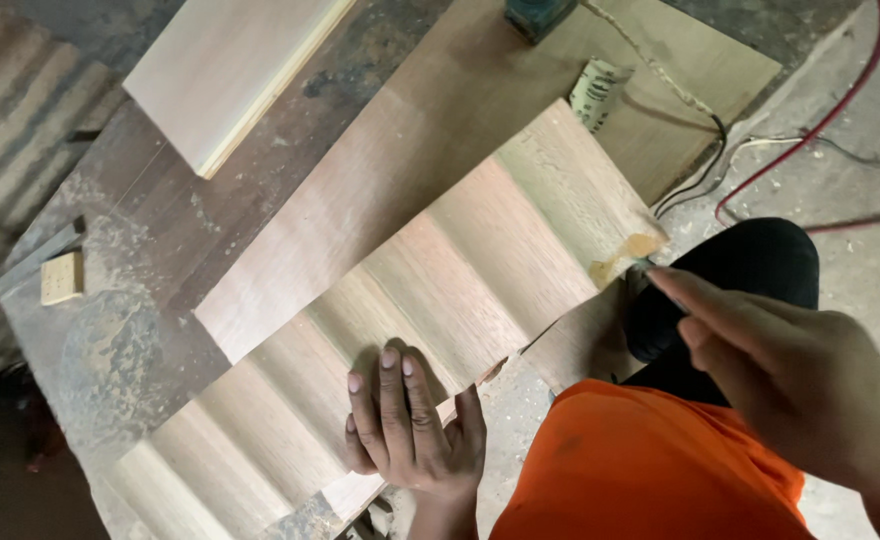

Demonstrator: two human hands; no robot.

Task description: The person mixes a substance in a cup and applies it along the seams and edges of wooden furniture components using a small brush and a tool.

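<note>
My left hand lies flat, fingers together, on a long wavy, fluted wooden panel that runs diagonally across the workbench. My right hand is at the panel's right end, its fingertips pinched on something small and dark at the corner; what it is I cannot tell. A yellowish glue-like stain marks that end of the panel. The panel rests on a broad plywood sheet.
A pale board lies at the upper left, a small wood block at the left. A roll of sandpaper and a teal tool sit at the top. Red, black and white cables trail on the floor at right.
</note>
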